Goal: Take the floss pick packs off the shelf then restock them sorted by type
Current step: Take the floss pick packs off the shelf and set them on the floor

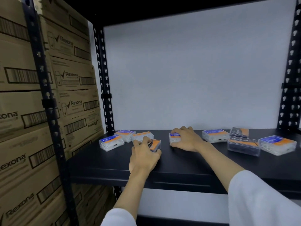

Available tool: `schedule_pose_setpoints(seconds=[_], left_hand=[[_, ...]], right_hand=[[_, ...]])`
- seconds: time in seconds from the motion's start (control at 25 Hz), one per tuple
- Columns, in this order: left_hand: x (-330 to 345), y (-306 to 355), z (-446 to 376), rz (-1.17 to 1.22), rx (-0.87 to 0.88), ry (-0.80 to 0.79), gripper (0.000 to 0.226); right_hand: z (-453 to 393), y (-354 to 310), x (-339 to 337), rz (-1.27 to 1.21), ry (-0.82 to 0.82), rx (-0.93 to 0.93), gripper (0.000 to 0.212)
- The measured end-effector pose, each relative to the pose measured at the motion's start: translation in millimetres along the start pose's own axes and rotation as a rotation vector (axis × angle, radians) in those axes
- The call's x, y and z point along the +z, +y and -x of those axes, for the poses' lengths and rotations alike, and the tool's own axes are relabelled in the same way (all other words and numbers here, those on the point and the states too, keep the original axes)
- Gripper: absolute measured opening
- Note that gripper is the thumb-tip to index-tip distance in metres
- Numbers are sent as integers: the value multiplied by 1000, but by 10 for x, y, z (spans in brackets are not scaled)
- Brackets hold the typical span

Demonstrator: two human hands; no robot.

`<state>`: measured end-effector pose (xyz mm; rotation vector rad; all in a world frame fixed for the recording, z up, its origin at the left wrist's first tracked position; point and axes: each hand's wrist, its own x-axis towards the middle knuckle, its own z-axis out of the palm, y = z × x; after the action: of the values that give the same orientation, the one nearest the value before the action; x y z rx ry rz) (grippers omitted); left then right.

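Note:
Several floss pick packs lie scattered on the black shelf. My left hand grips a dark charcoal pack with an orange label. My right hand holds a clear Round pack with a blue and orange label, fingers curled over it. Three more clear packs lie at the left: a Round pack, one behind it and an orange-topped one. To the right lie a Round pack, two dark Charcoal packs and another Round pack.
Black perforated uprights frame the shelf bay, with a white back wall behind. Stacked brown Rexona cartons fill the rack to the left. Another shelf edge shows below.

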<state>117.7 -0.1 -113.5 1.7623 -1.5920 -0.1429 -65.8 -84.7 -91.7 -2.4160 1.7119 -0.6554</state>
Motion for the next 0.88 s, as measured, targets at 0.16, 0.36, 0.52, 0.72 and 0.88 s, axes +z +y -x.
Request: schedule_pose_setpoints(seconds=[0.16,0.36,0.52,0.72,0.88], left_hand=[[-22,25,16,-44,2,-13,45],[-13,-5,10,-89,40,1,48],[13,-41,-34,-91,78,-45,49],[26,-71,-61,-95,106,-53,49],[-66,-32,106,-21,148,-87,45]], right_hand=[[384,7,-99,-103,35,-40,52],[693,64,-137,-47,94,-117,53],[718,170,-88,-108,106,-121,57],[757,172,-75,-190,52,-95,53],[1007,111,-131,-221,70,-57,49]])
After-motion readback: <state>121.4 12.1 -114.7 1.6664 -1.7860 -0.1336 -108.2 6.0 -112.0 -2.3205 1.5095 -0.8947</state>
